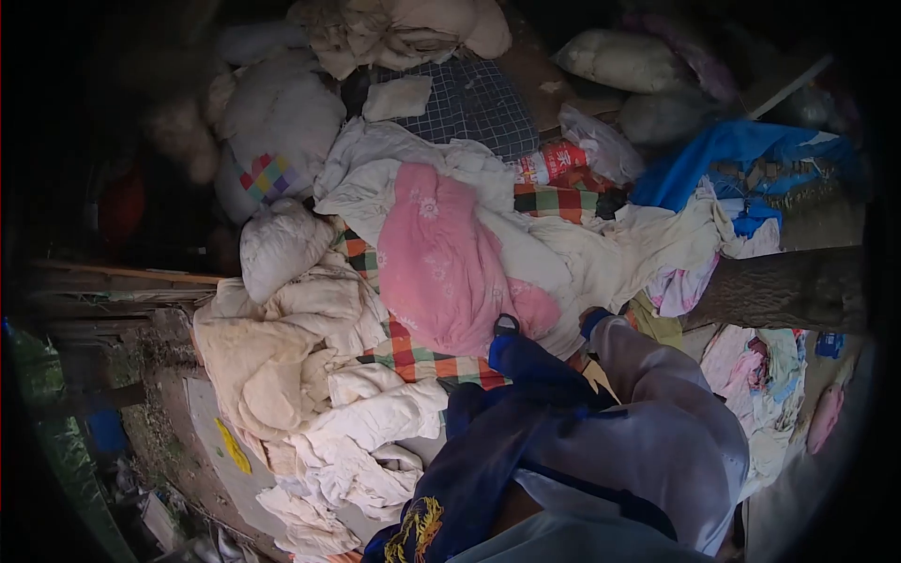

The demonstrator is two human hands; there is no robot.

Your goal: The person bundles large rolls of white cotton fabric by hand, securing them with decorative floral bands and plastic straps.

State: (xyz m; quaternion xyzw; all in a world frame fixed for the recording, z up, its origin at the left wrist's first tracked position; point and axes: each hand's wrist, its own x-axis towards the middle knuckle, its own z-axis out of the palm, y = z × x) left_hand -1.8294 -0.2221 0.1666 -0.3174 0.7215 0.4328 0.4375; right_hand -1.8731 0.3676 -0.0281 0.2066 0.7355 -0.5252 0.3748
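Note:
Neither my left hand nor my right hand shows in the head view. My legs, in dark blue and greyish cloth (657, 403), reach up from the lower edge, and a dark shoe (507, 325) touches the edge of a pink cloth with white flower patterns (436, 253). This pink cloth lies rumpled over white and cream cloths (544, 258). Under them, parts of a red, green and orange checked sheet (427, 357) are visible. More cream cloth (253, 357) is heaped at the left, and crumpled white cloth (375, 441) lies below it.
Stuffed white sacks (282, 117) stand at the upper left, others (624, 61) at the upper right. A blue tarp (718, 159) and a tree trunk (788, 291) are on the right. Patterned cloths (755, 385) lie below the trunk. A yellow item (233, 446) is at lower left.

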